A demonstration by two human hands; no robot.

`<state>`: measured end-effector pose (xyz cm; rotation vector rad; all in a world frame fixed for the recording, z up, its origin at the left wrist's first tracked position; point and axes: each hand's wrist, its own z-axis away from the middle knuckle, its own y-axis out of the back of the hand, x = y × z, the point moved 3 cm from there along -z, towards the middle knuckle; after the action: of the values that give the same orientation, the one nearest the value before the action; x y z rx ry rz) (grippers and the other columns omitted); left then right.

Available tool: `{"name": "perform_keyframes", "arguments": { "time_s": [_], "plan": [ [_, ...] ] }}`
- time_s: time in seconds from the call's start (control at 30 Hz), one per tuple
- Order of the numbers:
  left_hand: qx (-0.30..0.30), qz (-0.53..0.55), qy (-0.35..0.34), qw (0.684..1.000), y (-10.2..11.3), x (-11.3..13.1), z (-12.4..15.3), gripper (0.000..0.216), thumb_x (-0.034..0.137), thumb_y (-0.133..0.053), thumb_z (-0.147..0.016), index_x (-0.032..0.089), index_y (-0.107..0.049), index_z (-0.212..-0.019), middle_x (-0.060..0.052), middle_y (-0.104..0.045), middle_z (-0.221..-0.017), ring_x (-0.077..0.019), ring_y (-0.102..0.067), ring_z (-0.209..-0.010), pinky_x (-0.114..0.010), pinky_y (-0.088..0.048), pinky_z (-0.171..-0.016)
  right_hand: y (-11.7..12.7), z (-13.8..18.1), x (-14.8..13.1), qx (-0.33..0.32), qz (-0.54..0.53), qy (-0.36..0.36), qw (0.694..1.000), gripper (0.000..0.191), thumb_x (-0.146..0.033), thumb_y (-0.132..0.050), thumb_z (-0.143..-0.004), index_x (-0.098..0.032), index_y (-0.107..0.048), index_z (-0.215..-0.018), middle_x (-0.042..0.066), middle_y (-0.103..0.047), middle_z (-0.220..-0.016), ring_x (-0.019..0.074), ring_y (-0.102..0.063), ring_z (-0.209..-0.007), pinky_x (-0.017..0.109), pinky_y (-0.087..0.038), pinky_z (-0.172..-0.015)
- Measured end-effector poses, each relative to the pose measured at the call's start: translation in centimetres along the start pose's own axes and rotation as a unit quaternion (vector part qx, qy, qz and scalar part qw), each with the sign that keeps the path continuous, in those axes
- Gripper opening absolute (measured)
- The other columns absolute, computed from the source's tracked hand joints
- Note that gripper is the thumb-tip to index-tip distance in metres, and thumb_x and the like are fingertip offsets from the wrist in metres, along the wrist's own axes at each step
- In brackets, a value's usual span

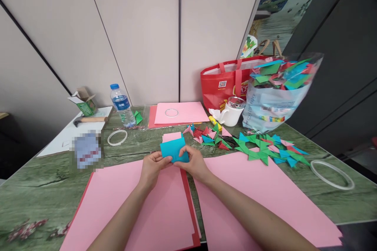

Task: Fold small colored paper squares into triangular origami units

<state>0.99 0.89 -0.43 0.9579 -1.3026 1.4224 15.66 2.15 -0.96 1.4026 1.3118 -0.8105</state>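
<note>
A small rectangle of blue paper (pixel 172 149) is held up between both hands, above the near part of the table. My left hand (pixel 153 166) pinches its lower left edge between thumb and fingers. On the lower right side, my right hand (pixel 194 163) grips the same paper with a bent finger against its face. Just behind it lies a small stack of pink paper (pixel 171 137). Under my forearms are large pink sheets on the left (pixel 129 211) and on the right (pixel 250 192), with red sheets showing below the left stack.
Folded paper pieces (pixel 256 147) spread behind and right of my hands. Farther back stand a water bottle (pixel 122 106), white mug (pixel 232 111), red bag (pixel 218 86) and plastic bag of folded pieces (pixel 265 102). A hammer (pixel 91 119) and white rings (pixel 332 174) lie around.
</note>
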Motion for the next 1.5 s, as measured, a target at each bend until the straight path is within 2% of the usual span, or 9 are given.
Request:
{"name": "perform_keyframes", "arguments": {
  "time_s": [0.2, 0.3, 0.57, 0.73, 0.87, 0.97, 1.1, 1.3, 1.5],
  "plan": [
    [0.001, -0.001, -0.002, 1.0, 0.1, -0.3, -0.1, 0.023, 0.025, -0.073, -0.056, 0.012, -0.066, -0.074, -0.006, -0.071, -0.074, -0.02, -0.065, -0.07, -0.035, -0.05, -0.074, 0.0, 0.0, -0.4, -0.001, 0.021, 0.038, 0.999, 0.012, -0.025, -0.069, -0.057, -0.018, -0.06, -0.062, -0.001, -0.057, -0.067, 0.0147, -0.051, -0.066, 0.025, -0.039, -0.062],
    [0.004, 0.002, -0.001, 1.0, 0.1, -0.3, -0.2, 0.023, 0.025, -0.073, -0.056, 0.012, -0.066, -0.074, -0.005, -0.071, -0.074, -0.0197, -0.065, -0.07, -0.035, -0.05, -0.075, -0.2, 0.0, -0.2, -0.012, -0.002, 0.045, 0.999, 0.007, -0.026, -0.069, -0.06, -0.02, -0.066, -0.063, 0.001, -0.059, -0.074, 0.0165, -0.054, -0.073, 0.028, -0.042, -0.068],
    [0.003, 0.018, -0.001, 1.0, 0.1, -0.6, -0.2, 0.026, 0.026, -0.074, -0.054, 0.012, -0.065, -0.074, -0.006, -0.071, -0.073, -0.0216, -0.065, -0.072, -0.037, -0.05, -0.075, -0.4, 0.0, 0.1, -0.008, -0.009, 0.058, 0.998, 0.003, -0.023, -0.067, -0.062, -0.023, -0.069, -0.064, 0.002, -0.06, -0.079, 0.0178, -0.056, -0.076, 0.03, -0.043, -0.07],
    [0.012, 0.059, 0.028, 0.998, -0.2, -0.9, -0.1, 0.024, 0.024, -0.075, -0.052, 0.012, -0.065, -0.07, -0.005, -0.07, -0.068, -0.0193, -0.065, -0.068, -0.035, -0.05, -0.074, -0.7, 0.2, -0.1, -0.002, 0.024, 0.044, 0.999, 0.002, -0.02, -0.065, -0.062, -0.02, -0.066, -0.063, 0.002, -0.06, -0.074, 0.0167, -0.055, -0.07, 0.028, -0.043, -0.066],
    [0.026, 0.087, 0.031, 0.995, -0.4, -1.1, 0.1, 0.025, 0.022, -0.075, -0.052, 0.011, -0.065, -0.071, -0.005, -0.07, -0.068, -0.0182, -0.065, -0.065, -0.035, -0.05, -0.073, -0.9, 0.4, -0.6, 0.035, 0.032, 0.03, 0.998, 0.003, -0.02, -0.062, -0.063, -0.019, -0.06, -0.065, 0.001, -0.058, -0.072, 0.0158, -0.053, -0.07, 0.027, -0.041, -0.066],
    [0.039, 0.091, 0.033, 0.995, -0.4, -1.2, 0.2, 0.026, 0.022, -0.076, -0.05, 0.011, -0.064, -0.071, -0.005, -0.07, -0.066, -0.0187, -0.065, -0.062, -0.035, -0.052, -0.07, -1.0, 0.4, -0.8, 0.046, 0.032, 0.02, 0.998, 0.007, -0.018, -0.059, -0.062, -0.019, -0.055, -0.068, -0.001, -0.055, -0.069, 0.015, -0.051, -0.067, 0.025, -0.04, -0.06],
    [0.034, 0.102, 0.034, 0.994, -0.3, -1.1, 0.1, 0.028, 0.021, -0.076, -0.05, 0.011, -0.064, -0.073, -0.005, -0.07, -0.068, -0.0191, -0.065, -0.062, -0.035, -0.052, -0.069, -1.2, 0.3, -0.8, 0.028, 0.022, 0.014, 0.999, 0.01, -0.017, -0.056, -0.062, -0.019, -0.052, -0.071, -0.001, -0.054, -0.071, 0.0146, -0.05, -0.066, 0.022, -0.039, -0.053],
    [0.032, 0.089, 0.037, 0.995, 0.2, -0.9, -0.1, 0.026, 0.022, -0.076, -0.051, 0.011, -0.064, -0.071, -0.005, -0.07, -0.068, -0.0192, -0.066, -0.063, -0.034, -0.052, -0.069, -0.9, 0.2, -0.6, 0.005, 0.01, 0.027, 1.0, 0.015, -0.013, -0.053, -0.062, -0.02, -0.051, -0.075, 0.0, -0.054, -0.076, 0.0153, -0.051, -0.07, 0.021, -0.039, -0.05],
    [0.023, 0.055, 0.039, 0.997, 0.5, -0.4, -0.2, 0.029, 0.026, -0.076, -0.05, 0.011, -0.064, -0.071, -0.006, -0.07, -0.066, -0.021, -0.066, -0.063, -0.034, -0.052, -0.067, -0.7, 0.1, -1.0, -0.056, 0.015, 0.049, 0.997, 0.025, -0.005, -0.047, -0.06, -0.021, -0.056, -0.077, 0.002, -0.054, -0.083, 0.017, -0.052, -0.079, 0.02, -0.042, -0.049]
  ]
}}
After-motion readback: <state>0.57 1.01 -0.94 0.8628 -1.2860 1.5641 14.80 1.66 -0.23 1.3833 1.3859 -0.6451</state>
